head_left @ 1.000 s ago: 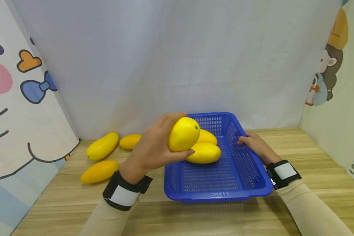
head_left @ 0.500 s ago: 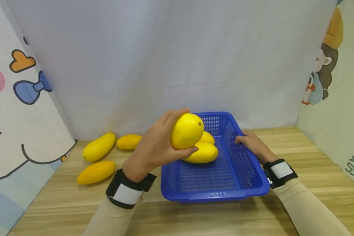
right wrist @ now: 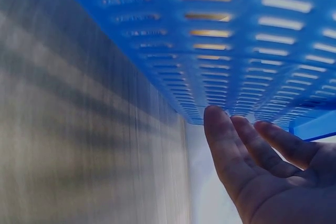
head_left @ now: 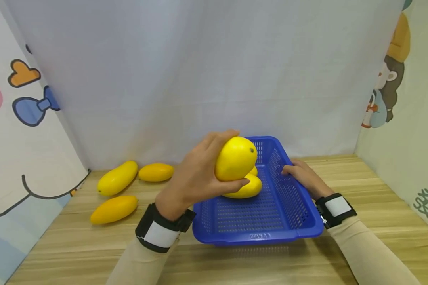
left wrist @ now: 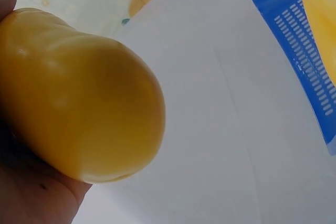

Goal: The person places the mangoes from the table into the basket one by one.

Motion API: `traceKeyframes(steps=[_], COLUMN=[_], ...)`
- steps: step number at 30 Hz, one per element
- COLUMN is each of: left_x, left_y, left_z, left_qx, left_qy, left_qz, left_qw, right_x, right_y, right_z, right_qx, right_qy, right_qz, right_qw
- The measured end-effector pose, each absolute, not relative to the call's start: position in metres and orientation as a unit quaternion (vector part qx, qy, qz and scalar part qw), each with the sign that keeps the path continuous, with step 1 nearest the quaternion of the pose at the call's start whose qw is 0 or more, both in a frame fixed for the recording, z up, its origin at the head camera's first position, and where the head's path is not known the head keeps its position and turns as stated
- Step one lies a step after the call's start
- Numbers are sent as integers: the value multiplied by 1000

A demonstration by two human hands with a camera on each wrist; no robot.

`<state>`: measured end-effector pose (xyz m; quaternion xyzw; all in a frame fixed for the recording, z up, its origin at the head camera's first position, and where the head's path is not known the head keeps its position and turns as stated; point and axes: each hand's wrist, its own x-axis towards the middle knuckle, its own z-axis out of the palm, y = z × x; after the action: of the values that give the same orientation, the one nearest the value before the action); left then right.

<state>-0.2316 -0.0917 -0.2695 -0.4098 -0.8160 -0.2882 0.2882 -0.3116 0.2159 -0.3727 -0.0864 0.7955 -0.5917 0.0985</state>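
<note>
My left hand [head_left: 199, 174] grips a yellow mango [head_left: 236, 158] above the left part of a blue plastic basket [head_left: 256, 237]. In the left wrist view, the mango [left wrist: 89, 98] fills much of the left side, lying against the palm. Inside the basket lies another mango [head_left: 247, 188], with one more behind it mostly hidden by the held fruit. My right hand [head_left: 304, 178] holds the basket's right side, thumb over the rim. From the right wrist, its fingers [right wrist: 226, 145] show against the slotted outer face.
To the left on the wooden table [head_left: 92, 253] lie three more mangoes: one at the back left [head_left: 117, 178], a smaller one [head_left: 156, 172] beside it, and one nearer [head_left: 114, 209]. A white cloth [head_left: 207, 79] hangs behind; printed panels stand at both sides.
My left hand has moved right with the mango, further over the basket, covering more of the fruit inside. My right hand keeps its hold. The whole view has shifted slightly.
</note>
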Motion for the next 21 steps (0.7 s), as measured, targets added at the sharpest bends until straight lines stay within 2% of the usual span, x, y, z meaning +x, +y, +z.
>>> traceKeyframes(steps=[21], left_x=[-233], left_y=[-78], left_z=[-266], left_qx=[-420], left_qy=[-803], left_qz=[-302], left_qw=[296], right_x=[-313], right_y=[216], right_z=[-374], right_qx=[-88], right_qy=[791], right_qz=[-597], right_qw=[96])
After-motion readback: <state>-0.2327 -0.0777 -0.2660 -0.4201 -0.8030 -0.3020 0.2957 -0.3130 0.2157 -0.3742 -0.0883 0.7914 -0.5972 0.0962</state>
